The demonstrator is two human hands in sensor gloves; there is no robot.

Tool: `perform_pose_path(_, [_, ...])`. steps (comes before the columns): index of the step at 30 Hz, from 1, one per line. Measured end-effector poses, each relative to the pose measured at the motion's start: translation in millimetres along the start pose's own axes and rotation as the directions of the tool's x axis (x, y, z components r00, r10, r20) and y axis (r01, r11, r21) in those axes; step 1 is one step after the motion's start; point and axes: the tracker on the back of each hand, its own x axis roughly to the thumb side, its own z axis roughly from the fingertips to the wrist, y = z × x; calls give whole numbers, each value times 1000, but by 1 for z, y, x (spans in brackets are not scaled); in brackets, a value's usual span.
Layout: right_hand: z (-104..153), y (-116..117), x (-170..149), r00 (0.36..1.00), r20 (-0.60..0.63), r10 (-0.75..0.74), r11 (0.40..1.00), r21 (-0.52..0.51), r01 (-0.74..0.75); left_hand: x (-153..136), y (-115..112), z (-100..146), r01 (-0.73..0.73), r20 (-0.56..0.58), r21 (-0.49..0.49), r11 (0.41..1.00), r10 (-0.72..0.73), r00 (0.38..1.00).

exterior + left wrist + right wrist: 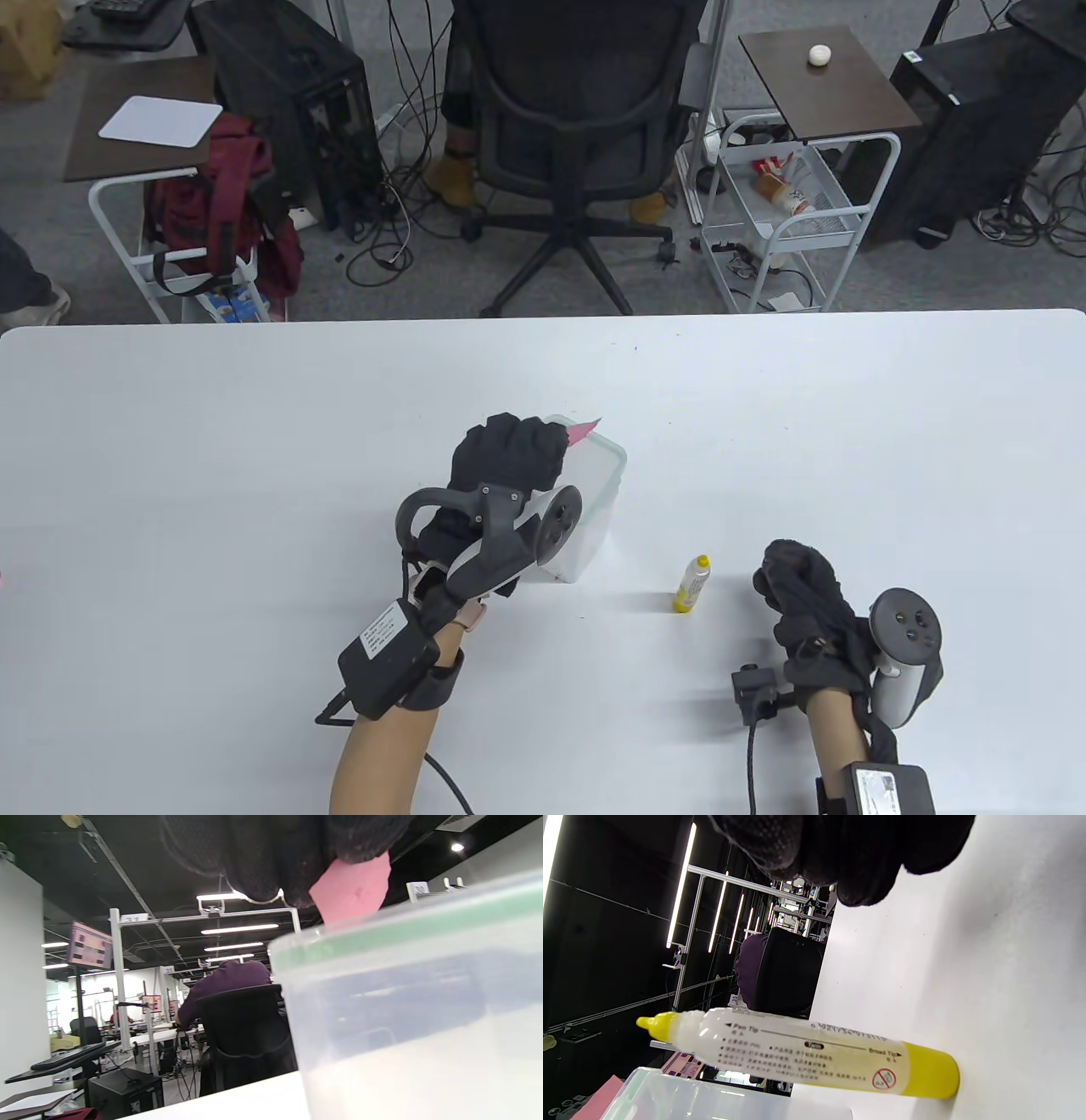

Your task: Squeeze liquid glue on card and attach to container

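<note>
A clear plastic container (594,497) with a green-tinted rim stands on the white table (254,441). My left hand (509,458) lies over its top and holds a pink card (582,432) against the rim; the card (352,891) shows under my fingers in the left wrist view, above the container (415,1001). A small glue bottle (691,584) with yellow ends stands upright on the table to the right of the container. My right hand (802,586) rests on the table just right of the bottle, not touching it. The bottle (797,1054) fills the right wrist view.
The table's far edge runs across the middle of the table view. Beyond it are an office chair (568,127), a wire cart (789,212) and side tables. The container's corner (683,1094) and the card (598,1099) show at the bottom of the right wrist view.
</note>
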Motion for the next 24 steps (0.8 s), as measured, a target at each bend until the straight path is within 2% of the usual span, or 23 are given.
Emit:
perform_pose_path(4, [-2,3,0,1000,-1,-2,1000,10,2,0,-6,1,-11,49,-39,999,13,999])
perform_pose_path(11, [-2,5,-1,1000,-11,-4,1000,13,4,-2,-13,4,62,94,-69,996,-55,994])
perform_pose_path(16, [-1,6,0,1000,-19,-9,1000,14,9,-3,-11,1,37,95,-109,993,-26,995])
perform_pose_path(21, [1,7,2,1000,-25,-7,1000,18,7,-8,-10,0,-44,103,-160,986,61,993])
perform_pose_path(24, [1,7,2,1000,-28,-9,1000,18,10,-9,-11,1,-67,98,-150,986,82,992])
